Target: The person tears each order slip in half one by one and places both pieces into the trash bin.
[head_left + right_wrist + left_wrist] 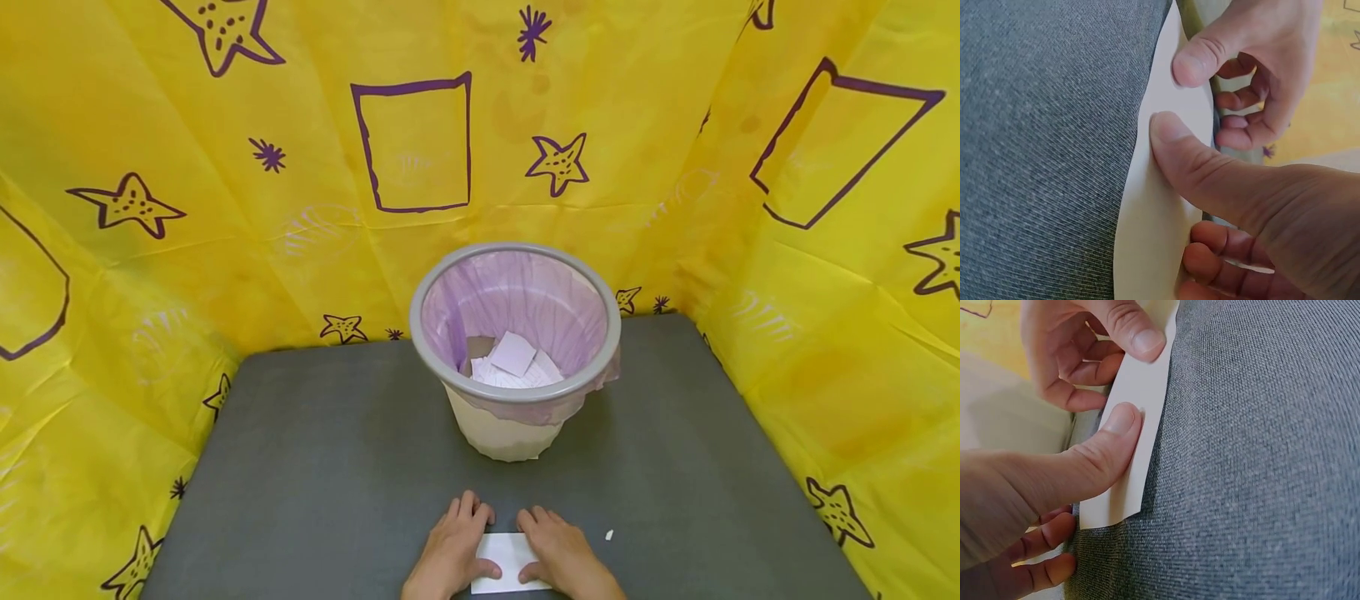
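A white strip of paper point(507, 550), which looks folded, lies on the grey tabletop at the bottom of the head view. My left hand point(453, 546) holds its left part, thumb on top and fingers curled at the far edge. On the right part, my right hand point(561, 552) grips it the same way. In the left wrist view, both thumbs rest on the paper point(1141, 384), a short gap between them. The right wrist view shows the paper point(1150, 231) slightly bowed under the thumbs; some fingertips are hidden at its far edge.
Beyond my hands stands a waste bin point(504, 433) with a grey rim and purple liner. Several white papers point(514, 355) and a brown piece point(480, 347) lie inside. A small white scrap point(609, 535) is right of my right hand. Yellow patterned cloth point(315, 192) surrounds the table point(322, 450).
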`<state>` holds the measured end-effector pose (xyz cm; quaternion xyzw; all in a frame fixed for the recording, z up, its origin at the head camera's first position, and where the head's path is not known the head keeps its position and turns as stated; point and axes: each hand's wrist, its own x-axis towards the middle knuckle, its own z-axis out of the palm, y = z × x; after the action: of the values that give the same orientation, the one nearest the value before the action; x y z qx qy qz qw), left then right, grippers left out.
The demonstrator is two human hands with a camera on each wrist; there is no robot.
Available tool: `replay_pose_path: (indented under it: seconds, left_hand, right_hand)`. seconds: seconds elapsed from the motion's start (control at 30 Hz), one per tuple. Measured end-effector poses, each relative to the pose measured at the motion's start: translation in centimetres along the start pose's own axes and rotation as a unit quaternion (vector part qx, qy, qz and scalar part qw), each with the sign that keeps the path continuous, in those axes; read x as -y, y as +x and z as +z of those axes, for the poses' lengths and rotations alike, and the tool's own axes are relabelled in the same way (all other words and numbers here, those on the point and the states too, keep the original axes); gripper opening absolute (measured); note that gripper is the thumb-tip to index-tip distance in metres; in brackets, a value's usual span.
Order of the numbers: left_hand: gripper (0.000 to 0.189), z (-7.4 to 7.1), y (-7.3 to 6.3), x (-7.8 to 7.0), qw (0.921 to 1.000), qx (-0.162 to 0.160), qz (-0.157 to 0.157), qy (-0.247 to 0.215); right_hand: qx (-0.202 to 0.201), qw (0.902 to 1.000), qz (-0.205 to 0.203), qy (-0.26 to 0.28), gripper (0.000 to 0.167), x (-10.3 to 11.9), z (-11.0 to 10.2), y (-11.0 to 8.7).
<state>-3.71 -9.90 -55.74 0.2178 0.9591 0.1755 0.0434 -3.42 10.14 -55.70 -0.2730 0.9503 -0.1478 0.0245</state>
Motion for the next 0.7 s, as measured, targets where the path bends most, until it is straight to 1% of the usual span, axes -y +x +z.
replay_pose_path:
  seconds: [0.1, 0.23, 0.4, 0.6, 0.7]
  left_hand:
    - [0.055, -0.01, 0.01, 0.0, 0.9997, 0.01, 0.004, -0.024]
    - [0.051, 0.03, -0.06, 0.01, 0.9983, 0.024, 0.014, -0.051]
    - [0.048, 0.1, -0.13, -0.16, 0.9982, 0.02, 0.021, -0.053]
    - [0.044, -0.01, -0.21, -0.37, 0.9976, 0.021, 0.017, -0.064]
    - [0.045, -0.02, -0.15, -0.33, 0.9976, 0.023, 0.018, -0.063]
  right_hand:
    - [0.023, 0.9995, 0.012, 0.017, 0.052, 0.07, 0.0, 0.06]
    - [0.008, 0.9999, -0.001, 0.009, 0.047, 0.07, 0.17, 0.05]
    - [-0.016, 0.9995, -0.026, -0.006, 0.038, 0.12, 0.36, -0.02]
    - [-0.031, 0.9981, -0.052, 0.009, 0.026, 0.2, 0.63, -0.16]
    - [-0.055, 0.9958, -0.073, 0.007, 0.024, 0.15, 0.81, -0.13]
